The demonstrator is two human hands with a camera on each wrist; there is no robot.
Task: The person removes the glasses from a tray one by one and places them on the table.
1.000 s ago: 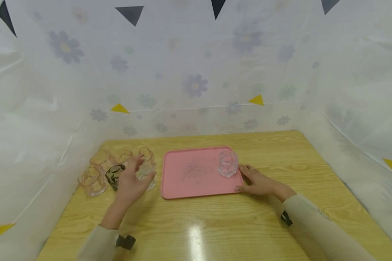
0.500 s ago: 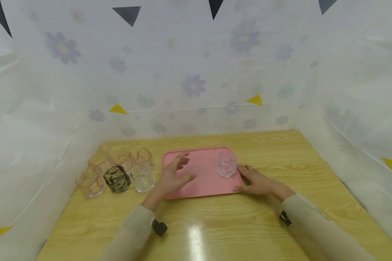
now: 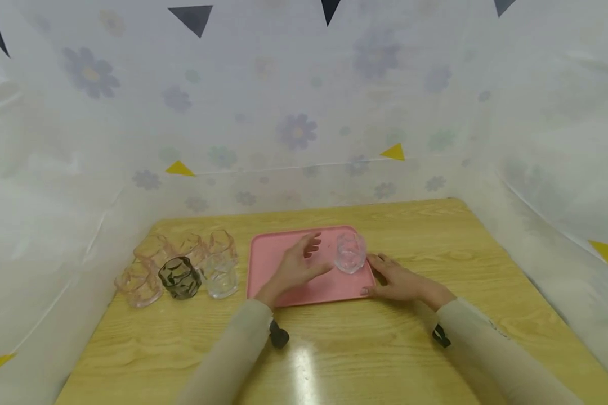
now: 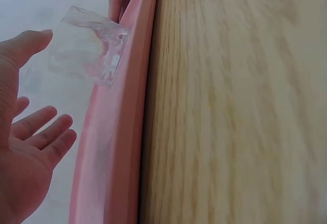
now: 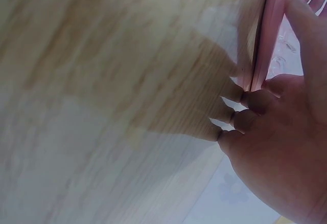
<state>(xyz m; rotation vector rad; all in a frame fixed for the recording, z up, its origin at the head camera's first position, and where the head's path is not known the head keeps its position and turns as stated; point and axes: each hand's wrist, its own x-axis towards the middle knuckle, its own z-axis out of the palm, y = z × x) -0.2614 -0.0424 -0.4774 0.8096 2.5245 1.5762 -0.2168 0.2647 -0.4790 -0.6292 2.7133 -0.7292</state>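
Note:
A pink tray [image 3: 271,247] lies on the table, with a clear wavy glass [image 3: 351,254] standing near its right end. My left hand [image 3: 300,264] hovers over the tray's middle, fingers spread and holding nothing. In the left wrist view its thumb points toward the glass [image 4: 89,47], apart from it. My right hand [image 3: 400,281] rests at the tray's right front corner. In the right wrist view, its thumb [image 5: 301,17] lies along the tray's rim, and its other fingertips touch the table beside it.
Left of the tray stand a dark smoky glass [image 3: 180,278], a clear glass [image 3: 222,280] and several pinkish glasses [image 3: 139,284]. White flowered sheeting [image 3: 299,101] encloses the back and sides of the wooden table [image 3: 365,349].
My left hand has moved right, from the group of glasses to above the tray and closer to the clear glass on it. My right hand has stayed at the tray's corner.

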